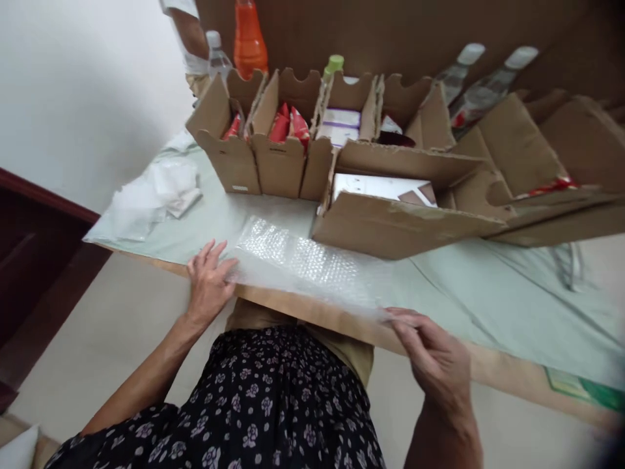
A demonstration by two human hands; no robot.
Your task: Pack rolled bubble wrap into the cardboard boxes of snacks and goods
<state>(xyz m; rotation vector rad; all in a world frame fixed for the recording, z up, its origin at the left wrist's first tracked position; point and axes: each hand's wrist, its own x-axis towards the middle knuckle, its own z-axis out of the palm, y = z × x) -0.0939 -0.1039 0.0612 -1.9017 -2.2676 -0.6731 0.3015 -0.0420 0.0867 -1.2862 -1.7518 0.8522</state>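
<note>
A strip of clear bubble wrap [312, 264] lies at the front edge of the table, just before the cardboard boxes. My left hand [209, 283] has its thumb and index finger closed on the left end of the strip, while the other fingers fan out above the cloth. At the opposite end, my right hand [432, 355] pinches the near right corner between thumb and fingers. The wrap stretches between both hands, its near side along the wooden edge.
Upright cardboard boxes [278, 166] hold red packets and white cartons. A wide cardboard box [405, 228] contains a white box [381, 187]. Crumpled clear plastic [151, 195] lies at left. Behind stand an orange bottle [250, 45] and clear bottles [493, 85]. Another person's arm [190, 32] shows at the back.
</note>
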